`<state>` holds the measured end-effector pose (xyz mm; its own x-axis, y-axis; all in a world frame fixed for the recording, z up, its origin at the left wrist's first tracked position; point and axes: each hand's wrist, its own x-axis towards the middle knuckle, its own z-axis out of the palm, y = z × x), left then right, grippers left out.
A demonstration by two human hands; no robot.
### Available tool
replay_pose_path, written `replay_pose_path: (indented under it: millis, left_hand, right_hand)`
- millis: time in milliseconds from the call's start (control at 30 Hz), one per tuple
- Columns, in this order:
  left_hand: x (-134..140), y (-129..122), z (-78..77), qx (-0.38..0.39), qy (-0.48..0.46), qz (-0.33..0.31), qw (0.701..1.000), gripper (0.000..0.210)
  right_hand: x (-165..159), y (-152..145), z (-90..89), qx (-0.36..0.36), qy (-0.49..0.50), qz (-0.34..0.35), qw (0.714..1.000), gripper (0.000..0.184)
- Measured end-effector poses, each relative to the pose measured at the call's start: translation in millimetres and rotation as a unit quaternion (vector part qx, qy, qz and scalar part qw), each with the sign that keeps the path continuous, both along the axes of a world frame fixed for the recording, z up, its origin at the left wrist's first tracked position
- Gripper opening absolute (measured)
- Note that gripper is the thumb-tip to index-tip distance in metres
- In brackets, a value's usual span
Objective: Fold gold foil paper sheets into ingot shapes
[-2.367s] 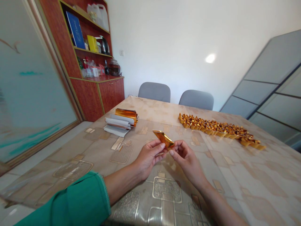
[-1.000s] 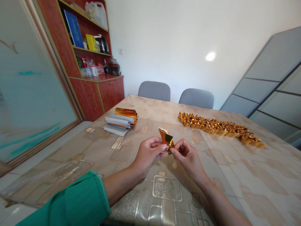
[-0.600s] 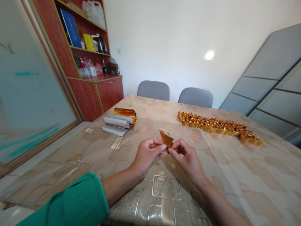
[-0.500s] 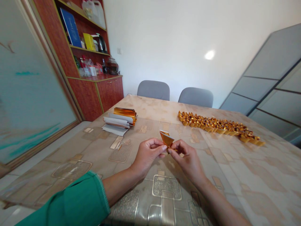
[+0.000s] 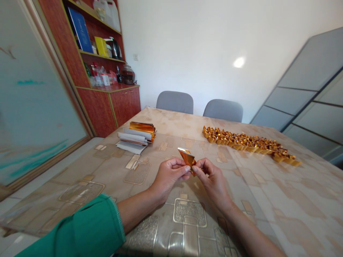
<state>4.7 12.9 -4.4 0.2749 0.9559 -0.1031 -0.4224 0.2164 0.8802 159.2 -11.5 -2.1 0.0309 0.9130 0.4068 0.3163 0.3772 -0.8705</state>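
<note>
Both hands pinch one small piece of gold foil paper (image 5: 188,158), folded, with its flared end pointing up and away from me. My left hand (image 5: 170,175) grips its lower left side between thumb and fingers. From the right, my right hand (image 5: 211,176) holds the lower part, thumb and forefinger pressed together. The fingertips cover the bottom of the fold. Beyond my left hand lies a stack of foil sheets (image 5: 134,139), some showing grey-white backs and some gold faces. A long cluster of folded gold pieces (image 5: 246,141) lies to the right.
A patterned plastic cover lies on the table (image 5: 112,171). Two grey chairs (image 5: 174,101) stand at its far side against the white wall. To the left are a red-brown cabinet (image 5: 124,103) with bottles and a kettle, and a frosted glass panel (image 5: 34,89).
The foil piece's upper flared end has tilted slightly left and turned between my fingers. Both hands keep almost the same place and grip.
</note>
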Motion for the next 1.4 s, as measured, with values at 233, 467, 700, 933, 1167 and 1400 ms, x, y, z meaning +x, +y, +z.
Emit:
replay_pose_path:
  millis: [233,467,700,933,1167,1400]
  left_hand:
    - [1.2,-1.0,-1.5,-0.031,-0.018,-0.005,0.999,0.036]
    - [2.0,0.0,2.5,-0.036,-0.091,0.018,0.995,0.036]
    - [0.2,1.1,4.6,-0.024,-0.114,-0.008,0.993,0.028]
    - [-0.1,0.0,6.9,0.031,-0.088,0.009,0.996,0.026]
    - [0.6,-0.4,4.2,0.069,-0.056,0.047,0.995,0.024]
    - [-0.3,0.0,6.2,0.071,-0.055,0.055,0.994,0.025]
  right_hand:
    - [0.1,2.2,-3.1,0.000,0.002,0.010,1.000,0.019]
    - [-0.9,1.6,-4.9,-0.012,0.092,0.043,0.995,0.025]
    - [4.0,2.8,1.0,-0.067,0.144,0.064,0.985,0.029]
    - [7.4,2.0,4.2,-0.058,0.144,0.064,0.986,0.030]
    - [6.3,0.3,4.2,-0.029,0.132,0.045,0.990,0.025]
    - [4.9,0.5,2.3,-0.035,0.126,0.050,0.990,0.025]
